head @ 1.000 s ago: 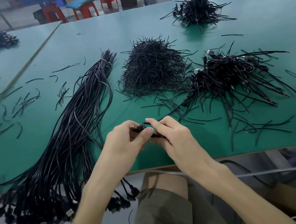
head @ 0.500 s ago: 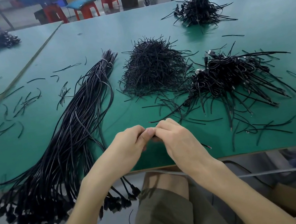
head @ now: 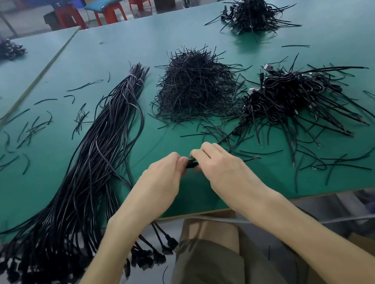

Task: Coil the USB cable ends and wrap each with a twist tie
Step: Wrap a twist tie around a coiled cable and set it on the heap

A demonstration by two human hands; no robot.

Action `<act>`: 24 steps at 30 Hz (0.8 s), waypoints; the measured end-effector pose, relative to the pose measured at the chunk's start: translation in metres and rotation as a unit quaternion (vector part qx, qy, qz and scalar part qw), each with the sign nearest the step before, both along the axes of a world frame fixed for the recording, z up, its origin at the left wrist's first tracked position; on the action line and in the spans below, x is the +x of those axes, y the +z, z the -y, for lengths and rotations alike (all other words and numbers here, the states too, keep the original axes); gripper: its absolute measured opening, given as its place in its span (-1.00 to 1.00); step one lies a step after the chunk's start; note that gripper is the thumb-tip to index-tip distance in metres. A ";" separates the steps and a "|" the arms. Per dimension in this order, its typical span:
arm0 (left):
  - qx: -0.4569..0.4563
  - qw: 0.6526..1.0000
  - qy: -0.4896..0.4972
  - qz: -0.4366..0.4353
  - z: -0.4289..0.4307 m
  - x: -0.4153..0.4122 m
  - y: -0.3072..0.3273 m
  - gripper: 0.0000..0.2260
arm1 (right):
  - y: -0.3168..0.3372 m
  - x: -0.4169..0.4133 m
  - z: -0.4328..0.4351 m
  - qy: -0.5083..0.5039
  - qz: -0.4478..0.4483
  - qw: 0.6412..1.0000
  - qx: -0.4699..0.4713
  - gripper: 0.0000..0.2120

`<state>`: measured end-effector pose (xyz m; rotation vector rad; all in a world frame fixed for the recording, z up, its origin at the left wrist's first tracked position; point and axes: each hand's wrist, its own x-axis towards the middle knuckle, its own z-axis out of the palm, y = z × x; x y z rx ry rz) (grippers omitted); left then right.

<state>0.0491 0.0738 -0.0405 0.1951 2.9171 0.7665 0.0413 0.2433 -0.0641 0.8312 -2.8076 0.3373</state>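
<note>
Presently, both hands meet at lower centre of the frame, just above the near edge of the green counter (head: 164,35). The left hand (head: 161,182) and right hand (head: 222,168) each have curled fingers pinching one small black cable coil (head: 192,164) between their fingertips. Only a sliver of it shows, and whether a twist tie is on it cannot be told. Left of the hands lies a long cable bundle (head: 85,182), tied near its far tip, its plug ends hanging over the counter edge at lower left. One strand from it runs toward the left wrist. Centre frame, beyond the hands, sits a mound of twist ties (head: 195,86). To its right is a heap of coiled cables (head: 292,98), with stray ends fanning out toward the right hand, near it but apart. A smaller far heap (head: 252,12) sits at upper right. Loose ties (head: 30,130) are scattered at mid left. Red stools (head: 109,11) stand behind the counter at top. Olive shorts (head: 202,274) fill the bottom centre.
</note>
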 end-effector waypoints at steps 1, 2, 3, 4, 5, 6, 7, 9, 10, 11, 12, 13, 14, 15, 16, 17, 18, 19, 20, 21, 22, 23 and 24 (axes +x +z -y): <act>0.011 0.999 -0.018 0.027 0.002 -0.004 0.000 -0.64 | 0.000 -0.003 -0.001 0.007 -0.010 1.000 0.003 -0.64; 0.026 0.997 -0.039 0.054 0.004 -0.008 0.000 -0.63 | -0.001 -0.005 -0.003 0.015 -0.019 1.000 0.001 -0.68; 0.046 0.994 -0.061 0.077 0.006 -0.012 0.001 -0.62 | 0.000 -0.007 -0.004 0.023 -0.024 0.999 -0.005 -0.68; 0.072 0.990 -0.077 0.093 0.007 -0.015 0.001 -0.61 | 0.000 -0.010 -0.005 0.031 -0.028 0.999 -0.015 -0.68; 0.104 0.986 -0.084 0.102 0.007 -0.018 0.001 -0.60 | 0.001 -0.013 -0.005 0.037 -0.034 0.998 -0.026 -0.67; 0.137 0.982 -0.084 0.104 0.007 -0.020 0.001 -0.60 | 0.002 -0.017 -0.004 0.040 -0.043 0.998 -0.034 -0.67; 0.158 0.980 -0.081 0.093 0.006 -0.023 0.001 -0.60 | 0.002 -0.022 -0.003 0.039 -0.058 0.997 -0.038 -0.67; 0.147 0.986 -0.070 0.031 0.003 -0.032 0.000 -0.61 | 0.003 -0.032 0.000 0.022 -0.105 0.993 -0.044 -0.62; 0.126 0.991 -0.056 -0.004 0.002 -0.039 0.000 -0.61 | 0.003 -0.038 0.002 0.003 -0.129 0.991 -0.044 -0.54; 0.110 0.993 -0.031 -0.035 0.001 -0.047 0.000 -0.61 | 0.004 -0.043 0.004 -0.020 -0.148 0.988 -0.040 -0.44; 0.116 0.991 0.004 -0.059 0.002 -0.056 0.001 -0.60 | 0.006 -0.047 0.006 -0.039 -0.163 0.985 -0.043 -0.38; 0.152 0.985 0.046 -0.070 0.004 -0.066 0.002 -0.60 | 0.009 -0.051 0.008 -0.052 -0.174 0.982 -0.060 -0.38; 0.214 0.971 0.089 -0.067 0.008 -0.076 0.003 -0.60 | 0.010 -0.055 0.010 -0.063 -0.173 0.979 -0.088 -0.42; 0.285 0.949 0.126 -0.058 0.012 -0.087 0.005 -0.60 | 0.010 -0.060 0.011 -0.077 -0.161 0.977 -0.117 -0.49; 0.348 0.924 0.149 -0.048 0.015 -0.095 0.005 -0.62 | 0.010 -0.064 0.010 -0.095 -0.133 0.977 -0.135 -0.58; 0.395 0.904 0.158 -0.043 0.017 -0.101 0.004 -0.64 | 0.008 -0.068 0.010 -0.116 -0.092 0.979 -0.140 -0.64; 0.428 0.889 0.159 -0.039 0.018 -0.105 0.001 -0.65 | 0.005 -0.072 0.009 -0.139 -0.048 0.980 -0.137 -0.67; 0.444 0.882 0.155 -0.038 0.018 -0.108 -0.003 -0.66 | 0.000 -0.075 0.008 -0.160 -0.009 0.978 -0.133 -0.70; 0.447 0.881 0.153 -0.039 0.017 -0.108 -0.010 -0.66 | -0.005 -0.077 0.007 -0.174 0.018 0.976 -0.130 -0.72; 0.442 0.883 0.151 -0.042 0.016 -0.107 -0.016 -0.66 | -0.010 -0.078 0.007 -0.183 0.033 0.973 -0.134 -0.75; 0.436 0.887 0.148 -0.048 0.015 -0.107 -0.023 -0.66 | -0.014 -0.079 0.007 -0.188 0.037 0.971 -0.143 -0.79; 0.428 0.890 0.143 -0.057 0.014 -0.106 -0.027 -0.65 | -0.017 -0.080 0.007 -0.190 0.034 0.969 -0.152 -0.82; 0.420 0.895 0.135 -0.065 0.013 -0.106 -0.030 -0.65 | -0.019 -0.081 0.007 -0.192 0.031 0.968 -0.157 -0.84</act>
